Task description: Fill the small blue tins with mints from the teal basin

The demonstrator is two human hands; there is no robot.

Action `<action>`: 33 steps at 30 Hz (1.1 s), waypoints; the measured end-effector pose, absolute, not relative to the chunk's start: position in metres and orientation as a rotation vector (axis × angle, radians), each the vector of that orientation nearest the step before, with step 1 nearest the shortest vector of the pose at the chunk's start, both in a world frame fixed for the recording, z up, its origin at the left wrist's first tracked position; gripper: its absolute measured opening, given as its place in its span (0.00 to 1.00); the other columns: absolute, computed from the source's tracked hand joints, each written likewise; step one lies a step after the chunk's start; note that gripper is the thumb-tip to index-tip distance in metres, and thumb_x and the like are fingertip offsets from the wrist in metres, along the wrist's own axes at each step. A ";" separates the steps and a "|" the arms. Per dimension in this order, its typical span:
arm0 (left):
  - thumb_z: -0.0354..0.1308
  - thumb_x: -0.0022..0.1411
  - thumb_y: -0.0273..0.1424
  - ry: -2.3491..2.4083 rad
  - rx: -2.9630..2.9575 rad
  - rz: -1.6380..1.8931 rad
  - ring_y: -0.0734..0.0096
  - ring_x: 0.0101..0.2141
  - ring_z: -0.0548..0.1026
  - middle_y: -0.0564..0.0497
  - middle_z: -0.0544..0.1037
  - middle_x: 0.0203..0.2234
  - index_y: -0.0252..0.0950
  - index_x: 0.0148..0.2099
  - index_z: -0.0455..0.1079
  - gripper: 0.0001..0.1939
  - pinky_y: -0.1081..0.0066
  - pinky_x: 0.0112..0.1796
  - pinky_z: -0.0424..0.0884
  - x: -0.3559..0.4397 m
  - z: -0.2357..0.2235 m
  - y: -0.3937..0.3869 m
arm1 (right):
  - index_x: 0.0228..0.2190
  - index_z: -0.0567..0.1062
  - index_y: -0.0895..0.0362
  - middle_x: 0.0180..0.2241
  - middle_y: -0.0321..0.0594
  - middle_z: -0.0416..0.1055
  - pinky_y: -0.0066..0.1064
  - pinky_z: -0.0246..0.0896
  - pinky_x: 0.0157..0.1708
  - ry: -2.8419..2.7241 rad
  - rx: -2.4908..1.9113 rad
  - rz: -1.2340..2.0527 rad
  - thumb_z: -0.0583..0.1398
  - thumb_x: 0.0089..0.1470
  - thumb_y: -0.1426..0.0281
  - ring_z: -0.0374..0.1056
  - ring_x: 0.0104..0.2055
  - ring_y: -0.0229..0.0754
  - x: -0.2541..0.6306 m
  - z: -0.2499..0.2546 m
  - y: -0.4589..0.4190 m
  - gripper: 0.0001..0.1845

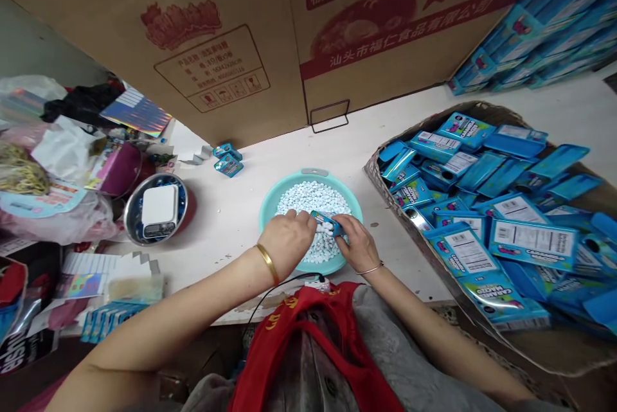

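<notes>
A turquoise basin [264,206] full of small white candies [311,195] stands on the table in front of me. Just above the candies, both hands meet at a small blue candy box [322,216]. My right hand [359,245] grips the box's right end between thumb and fingers. At the other end, my left hand [289,241] is closed, its fingers against the box and its fingertips partly hidden. White candies show beneath the box between my hands; whether some lie inside it I cannot tell.
A large open carton [395,219] holding many blue boxes [533,241] stands at the right. Tall cardboard [231,0] walls the back. Left are two small blue boxes [228,164], a metal bowl [187,209] carrying a white scale [160,206], and piled bags [58,219].
</notes>
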State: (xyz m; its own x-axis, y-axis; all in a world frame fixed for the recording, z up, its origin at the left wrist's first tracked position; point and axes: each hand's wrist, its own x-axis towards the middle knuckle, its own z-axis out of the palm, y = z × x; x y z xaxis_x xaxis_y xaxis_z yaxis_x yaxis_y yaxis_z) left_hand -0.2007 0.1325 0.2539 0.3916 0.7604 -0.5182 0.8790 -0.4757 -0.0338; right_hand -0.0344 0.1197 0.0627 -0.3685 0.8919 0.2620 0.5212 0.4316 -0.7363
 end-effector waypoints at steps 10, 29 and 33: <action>0.46 0.65 0.23 1.740 2.379 -0.365 0.62 0.40 0.68 0.45 0.71 0.38 0.36 0.47 0.66 0.12 0.65 0.39 0.68 -0.272 0.175 0.139 | 0.50 0.65 0.54 0.47 0.46 0.68 0.45 0.63 0.51 -1.923 -1.267 0.776 0.53 0.52 0.75 0.65 0.51 0.50 -0.020 0.060 0.125 0.22; 0.51 0.63 0.31 1.278 1.902 0.255 0.65 0.43 0.70 0.44 0.72 0.41 0.33 0.50 0.63 0.13 0.64 0.46 0.68 -0.258 0.072 0.111 | 0.48 0.66 0.55 0.43 0.46 0.70 0.42 0.64 0.45 -1.720 -1.422 0.731 0.58 0.54 0.67 0.67 0.45 0.49 0.011 0.064 0.133 0.19; 0.49 0.65 0.30 1.270 2.033 0.267 0.67 0.41 0.70 0.44 0.72 0.40 0.33 0.51 0.63 0.13 0.66 0.44 0.68 -0.273 0.137 0.116 | 0.49 0.65 0.54 0.45 0.47 0.69 0.44 0.64 0.48 -1.802 -1.352 0.741 0.55 0.54 0.71 0.66 0.48 0.49 0.001 0.065 0.131 0.20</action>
